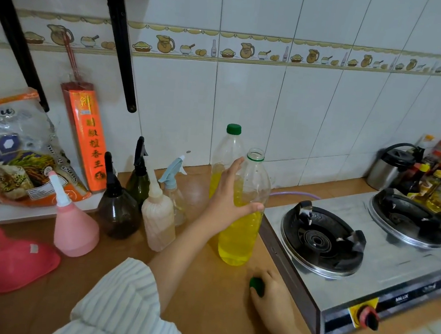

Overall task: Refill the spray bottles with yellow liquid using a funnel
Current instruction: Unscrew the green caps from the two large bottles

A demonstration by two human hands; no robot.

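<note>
Left to right on the counter (197, 309): one pink funnel (17, 264) lying on its side; two squeeze bottles, one pink (75, 228) and one pale (158, 219) with whitish contents; three spray bottles, namely a dark brown one (118, 211), a dark green one (137, 185) and a clear one with a light-blue trigger (174, 189). Contents of those three hard to tell.

Then two clear plastic bottles of yellow liquid: a capped bottle (227, 156) at the back with a green cap on, and an uncapped bottle (244, 216) in front, upright, about two-thirds full.

Left hand (231, 192) spread wide, fingers straight, at the open bottle's side, thumb against it. Right hand (273, 296) curled around one green cap (256, 283), low on the counter beside the stove.

One two-burner gas stove (385, 257) at the right.
</note>
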